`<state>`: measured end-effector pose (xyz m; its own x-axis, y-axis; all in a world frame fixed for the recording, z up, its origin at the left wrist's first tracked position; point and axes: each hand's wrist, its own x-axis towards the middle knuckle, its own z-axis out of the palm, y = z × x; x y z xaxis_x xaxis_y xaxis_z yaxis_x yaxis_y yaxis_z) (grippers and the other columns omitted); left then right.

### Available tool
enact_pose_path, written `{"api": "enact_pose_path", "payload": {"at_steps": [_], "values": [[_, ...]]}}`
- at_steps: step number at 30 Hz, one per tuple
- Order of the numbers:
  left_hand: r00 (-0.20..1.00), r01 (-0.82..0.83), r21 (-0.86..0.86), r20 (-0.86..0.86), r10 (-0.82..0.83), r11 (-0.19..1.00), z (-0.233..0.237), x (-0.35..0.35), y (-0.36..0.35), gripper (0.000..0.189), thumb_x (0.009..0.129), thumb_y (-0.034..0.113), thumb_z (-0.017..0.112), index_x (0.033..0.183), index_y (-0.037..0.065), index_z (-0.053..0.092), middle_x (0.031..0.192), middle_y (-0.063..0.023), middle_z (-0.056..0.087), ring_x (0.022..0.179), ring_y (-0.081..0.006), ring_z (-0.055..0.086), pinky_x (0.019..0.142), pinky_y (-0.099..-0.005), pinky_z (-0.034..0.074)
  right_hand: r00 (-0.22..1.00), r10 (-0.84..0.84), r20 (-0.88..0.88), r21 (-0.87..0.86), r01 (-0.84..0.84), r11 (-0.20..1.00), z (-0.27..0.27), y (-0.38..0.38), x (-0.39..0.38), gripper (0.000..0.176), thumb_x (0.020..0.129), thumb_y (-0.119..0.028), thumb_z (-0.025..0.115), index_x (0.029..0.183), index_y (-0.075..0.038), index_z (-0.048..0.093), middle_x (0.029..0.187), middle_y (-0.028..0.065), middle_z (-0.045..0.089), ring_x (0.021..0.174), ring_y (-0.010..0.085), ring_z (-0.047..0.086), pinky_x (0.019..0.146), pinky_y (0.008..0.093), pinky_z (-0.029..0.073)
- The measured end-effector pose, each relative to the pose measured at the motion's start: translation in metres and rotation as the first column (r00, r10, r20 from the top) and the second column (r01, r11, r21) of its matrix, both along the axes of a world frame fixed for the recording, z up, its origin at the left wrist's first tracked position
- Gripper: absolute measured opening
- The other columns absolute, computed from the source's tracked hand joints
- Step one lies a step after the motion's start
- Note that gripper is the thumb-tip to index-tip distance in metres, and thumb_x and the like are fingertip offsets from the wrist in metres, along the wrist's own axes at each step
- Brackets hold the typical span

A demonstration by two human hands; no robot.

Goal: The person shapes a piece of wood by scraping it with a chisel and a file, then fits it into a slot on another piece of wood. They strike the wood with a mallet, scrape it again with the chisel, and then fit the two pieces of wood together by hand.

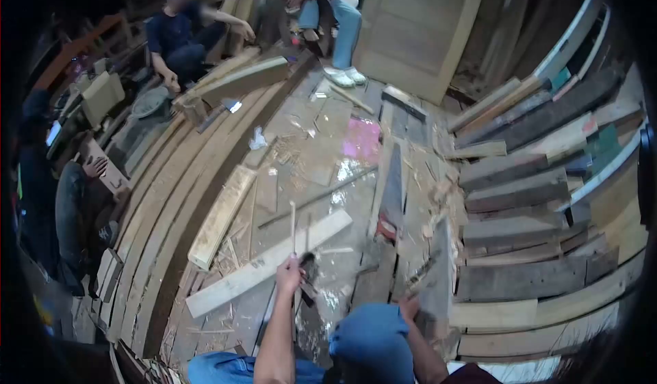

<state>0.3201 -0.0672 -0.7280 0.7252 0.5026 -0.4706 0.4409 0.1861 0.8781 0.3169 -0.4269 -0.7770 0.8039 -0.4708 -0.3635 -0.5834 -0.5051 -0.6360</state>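
The blue-jeaned knees (369, 343) filled the part of my view closest to the camera; from there I worked left to right; at the far left I saw a co-worker in dark clothing (41, 186), then long beams (179, 199) lying side by side, with a second person (179, 42) seated at their far end; a thick pale block (224, 213) lay beside the beams on the littered floor (318, 186); next came a whitish board (236, 287), set aslant; I made out the left hand (290, 272), narrow, its fingers around a thin pale stick (293, 227) that stood out in front of it, above the board in my view; I could not tell whether they touched; a red-handled saw (392, 189) lay further right; the right hand (409, 307) was partly hidden beside a knee, and I could not tell whether it gripped anything; stacked boards (513, 230) lined the right side.
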Motion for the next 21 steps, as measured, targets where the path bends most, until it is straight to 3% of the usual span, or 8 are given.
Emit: {"api": "enact_pose_path", "payload": {"at_steps": [1, 5, 7, 10, 13, 15, 19, 21], "values": [[0.999, -0.031, 0.075, 0.013, 0.030, 0.997, 0.019, 0.012, 0.002, 0.046, 0.096, 0.042, 0.047, 0.097, 0.001, 0.065, 0.061, -0.0079, 0.063, 0.044, -0.0145, 0.057, 0.043, -0.0293, 0.045, 0.979, -0.192, 0.066, 0.234, 0.172, 0.957, -0.008, 0.010, 0.009, 0.051, 0.095, -0.037, 0.045, 0.114, 0.009, 0.049, 0.087, 0.0253, 0.066, 0.081, 0.0370, 0.065, 0.070, 0.0457, 0.051], [0.972, 0.229, 0.313, -0.025, -0.233, 0.922, 0.070, 0.068, 0.040, 0.047, 0.095, 0.044, 0.043, 0.096, 0.005, 0.069, 0.072, -0.0153, 0.068, 0.061, -0.0275, 0.066, 0.062, -0.0397, 0.052, 0.916, -0.109, -0.386, 0.644, 0.352, 0.679, 0.048, 0.060, 0.014, 0.048, 0.098, -0.036, 0.038, 0.113, 0.007, 0.050, 0.081, 0.0177, 0.067, 0.066, 0.0275, 0.067, 0.065, 0.0416, 0.054], [0.917, 0.304, 0.664, -0.008, -0.399, 0.683, 0.078, 0.089, 0.072, 0.050, 0.095, 0.047, 0.042, 0.096, 0.004, 0.067, 0.081, -0.0208, 0.068, 0.073, -0.0371, 0.066, 0.068, -0.0455, 0.051, 0.912, -0.008, -0.411, 0.746, 0.341, 0.573, 0.005, 0.057, 0.017, 0.047, 0.098, -0.035, 0.040, 0.113, 0.008, 0.046, 0.085, 0.0212, 0.064, 0.069, 0.0318, 0.066, 0.065, 0.0440, 0.055], [0.776, 0.521, 0.836, -0.379, -0.504, 0.174, 0.110, 0.088, 0.115, 0.054, 0.095, 0.049, 0.040, 0.098, 0.001, 0.064, 0.075, -0.0228, 0.065, 0.073, -0.0393, 0.064, 0.070, -0.0467, 0.051, 0.954, 0.094, -0.284, 0.789, 0.177, 0.588, -0.100, 0.038, 0.029, 0.047, 0.098, -0.034, 0.043, 0.113, 0.009, 0.041, 0.092, 0.0265, 0.060, 0.074, 0.0384, 0.065, 0.065, 0.0477, 0.057], [0.691, 0.667, 0.734, -0.544, -0.475, 0.130, 0.144, 0.047, 0.137, 0.059, 0.093, 0.054, 0.040, 0.092, -0.001, 0.064, 0.081, -0.0263, 0.064, 0.081, -0.0426, 0.063, 0.074, -0.0503, 0.049, 0.899, 0.339, -0.277, 0.689, -0.060, 0.722, -0.100, 0.047, 0.037, 0.043, 0.097, -0.035, 0.046, 0.112, 0.006, 0.043, 0.090, 0.0251, 0.060, 0.071, 0.0361, 0.065, 0.061, 0.0462, 0.055], [0.723, 0.670, 0.720, -0.578, -0.380, 0.180, 0.098, 0.018, 0.167, 0.065, 0.084, 0.061, 0.052, 0.095, -0.002, 0.062, 0.088, -0.0252, 0.065, 0.086, -0.0409, 0.063, 0.076, -0.0478, 0.051, 0.901, 0.290, -0.323, 0.745, 0.052, 0.665, 0.000, 0.079, 0.029, 0.042, 0.097, -0.036, 0.047, 0.112, 0.003, 0.044, 0.088, 0.0230, 0.061, 0.069, 0.0335, 0.064, 0.057, 0.0432, 0.054], [0.692, 0.711, 0.582, -0.681, -0.241, 0.395, 0.019, -0.042, 0.192, 0.092, 0.054, 0.056, 0.084, 0.121, 0.001, 0.053, 0.104, -0.0215, 0.066, 0.096, -0.0360, 0.064, 0.088, -0.0431, 0.050, 0.878, 0.360, -0.315, 0.674, -0.061, 0.737, 0.004, 0.073, 0.032, 0.036, 0.098, -0.035, 0.046, 0.111, -0.001, 0.045, 0.081, 0.0178, 0.063, 0.064, 0.0294, 0.064, 0.053, 0.0399, 0.051], [0.631, 0.774, 0.592, -0.752, -0.190, 0.227, -0.038, -0.063, 0.194, 0.099, 0.052, 0.059, 0.084, 0.126, 0.002, 0.050, 0.111, -0.0204, 0.064, 0.101, -0.0349, 0.063, 0.091, -0.0417, 0.049, 0.901, 0.342, -0.266, 0.656, -0.091, 0.749, -0.065, 0.041, 0.039, 0.035, 0.098, -0.034, 0.047, 0.108, -0.001, 0.047, 0.079, 0.0168, 0.063, 0.064, 0.0279, 0.064, 0.054, 0.0401, 0.052]]}}
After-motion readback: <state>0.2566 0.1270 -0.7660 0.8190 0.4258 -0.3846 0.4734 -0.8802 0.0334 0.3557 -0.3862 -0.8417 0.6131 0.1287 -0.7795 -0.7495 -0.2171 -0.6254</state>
